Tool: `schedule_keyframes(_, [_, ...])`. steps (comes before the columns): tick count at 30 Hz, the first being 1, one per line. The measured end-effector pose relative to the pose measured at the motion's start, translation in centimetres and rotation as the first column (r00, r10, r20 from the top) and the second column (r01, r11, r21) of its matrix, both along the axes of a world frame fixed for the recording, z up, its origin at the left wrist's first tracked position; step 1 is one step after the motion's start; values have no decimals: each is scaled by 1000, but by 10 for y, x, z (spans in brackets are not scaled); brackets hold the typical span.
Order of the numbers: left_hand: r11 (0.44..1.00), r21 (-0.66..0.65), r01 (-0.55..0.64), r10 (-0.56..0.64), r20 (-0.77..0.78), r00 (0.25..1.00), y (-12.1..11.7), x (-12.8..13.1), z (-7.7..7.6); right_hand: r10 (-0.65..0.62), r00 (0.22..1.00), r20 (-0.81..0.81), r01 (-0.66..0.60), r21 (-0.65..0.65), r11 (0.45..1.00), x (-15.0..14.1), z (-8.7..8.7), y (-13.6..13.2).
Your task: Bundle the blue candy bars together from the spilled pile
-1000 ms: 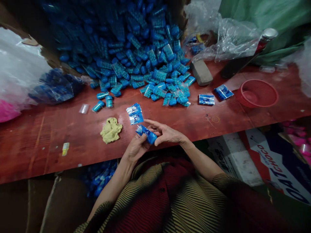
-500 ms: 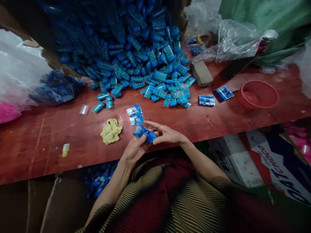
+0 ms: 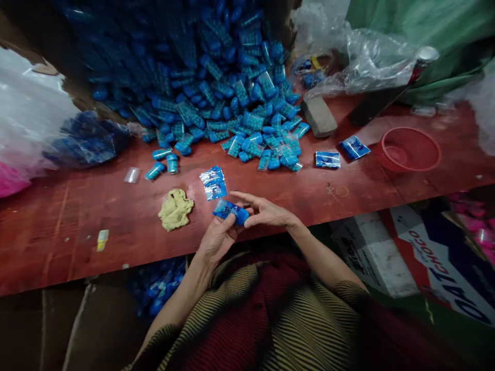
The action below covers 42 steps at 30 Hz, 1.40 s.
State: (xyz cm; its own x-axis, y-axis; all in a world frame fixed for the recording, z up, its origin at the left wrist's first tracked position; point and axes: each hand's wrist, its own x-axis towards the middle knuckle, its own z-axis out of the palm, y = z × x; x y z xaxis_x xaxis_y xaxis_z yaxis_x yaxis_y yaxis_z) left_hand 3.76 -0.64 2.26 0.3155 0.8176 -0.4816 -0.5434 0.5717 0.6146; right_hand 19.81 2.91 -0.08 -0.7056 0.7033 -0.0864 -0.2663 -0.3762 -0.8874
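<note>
A small blue-capped bottle with a printed blue sleeve around it lies sideways between my hands, just above the table's near side. My left hand holds it from below, thumb across its front. At the capped right end, my right hand has its thumb and curled fingers on it, while the index finger stretches out. Beyond my fingers lies a fanned stack of flat blue sleeves. A crumpled yellow-green cloth rests left of my hands. Farther back, several clear bottles of blue balls spill in a large heap.
On the red table, two blue sleeve bundles lie right of the heap, near a grey block and a red basket. A black-handled tool leans behind. Printed cartons stand below the table's right edge.
The bottle has turned slightly in my hands, and my left thumb has shifted a little to the right. The whole view has moved very slightly.
</note>
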Motion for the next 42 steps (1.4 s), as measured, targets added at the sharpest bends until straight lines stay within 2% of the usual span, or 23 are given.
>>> schedule_keyframes(6, [999, 4, -48, 48, -9, 999, -1, 2, -4, -18, 998, -66, 14, -51, 999, -7, 0, -1])
schedule_keyframes(11, [1000, 7, -19, 19, 49, 999, -5, 3, -5, -63, 998, 0, 63, -40, 997, -6, -2, -3])
schedule_keyframes(18, [999, 3, -45, 45, 75, 996, -7, 4, -4, -144, 986, 79, 143, 18, 990, -9, -3, -6])
schedule_keyframes(21, [999, 3, -49, 49, 82, 995, -6, 7, -5, -166, 985, 43, 167, -12, 986, -12, -4, -9])
schedule_keyframes(25, [995, -8, -104, 105, 106, 989, -8, 10, -6, -258, 966, -16, 257, -47, 965, -17, -7, -14])
schedule_keyframes(30, [997, -52, -54, 59, 117, 991, -8, 5, -7, -160, 987, 26, 162, -97, 982, -13, -11, -14])
schedule_keyframes(33, [998, -46, -32, 37, 119, 992, -7, 1, -8, -180, 982, 50, 180, 8, 984, -11, -9, -12])
schedule_keyframes(37, [998, -17, -64, 65, 81, 995, -6, 1, -7, -290, 943, 165, 248, 235, 940, -15, -4, -15])
schedule_keyframes(39, [995, -37, -97, 99, 37, 994, -6, 1, -6, -304, 929, 211, 228, 320, 919, -16, -1, -18])
schedule_keyframes(42, [991, -86, -104, 106, 12, 994, -6, -2, -5, -253, 931, 262, 141, 381, 914, -17, 3, -21])
